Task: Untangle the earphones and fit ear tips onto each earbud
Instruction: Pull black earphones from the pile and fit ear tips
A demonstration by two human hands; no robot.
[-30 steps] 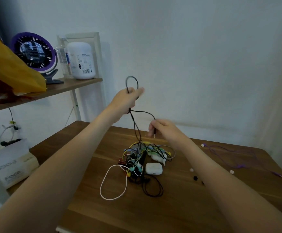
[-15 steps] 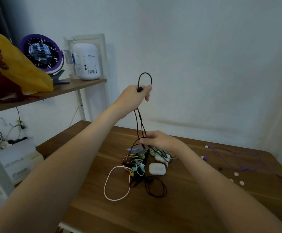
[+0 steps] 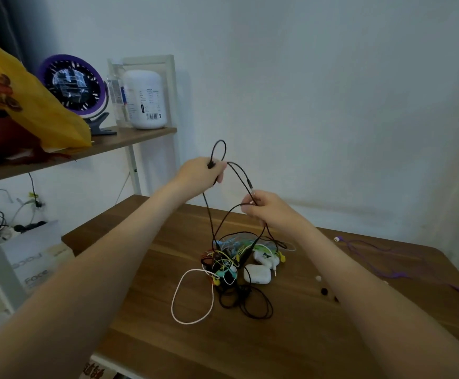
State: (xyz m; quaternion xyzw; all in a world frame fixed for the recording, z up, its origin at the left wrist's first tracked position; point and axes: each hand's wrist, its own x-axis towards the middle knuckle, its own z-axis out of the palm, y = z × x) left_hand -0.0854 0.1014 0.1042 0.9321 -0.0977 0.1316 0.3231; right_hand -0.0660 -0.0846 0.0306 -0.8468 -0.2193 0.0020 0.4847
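Note:
My left hand is raised above the wooden table and grips the black earphone cable, a loop of which stands above the fist. My right hand, lower and to the right, pinches another strand of the same cable near its plug. The black strands run down into a tangled pile of coloured earphones on the table. Small loose ear tips, white and black, lie right of the pile. A purple earphone is stretched out at the far right.
A white earbud case and a white cable loop lie by the pile. At the left a shelf carries a purple fan, a white jar and a yellow bag. A white box sits below it.
My right hand rose from the pile with a black strand pinched. My left hand came down somewhat, still gripping the cable loop.

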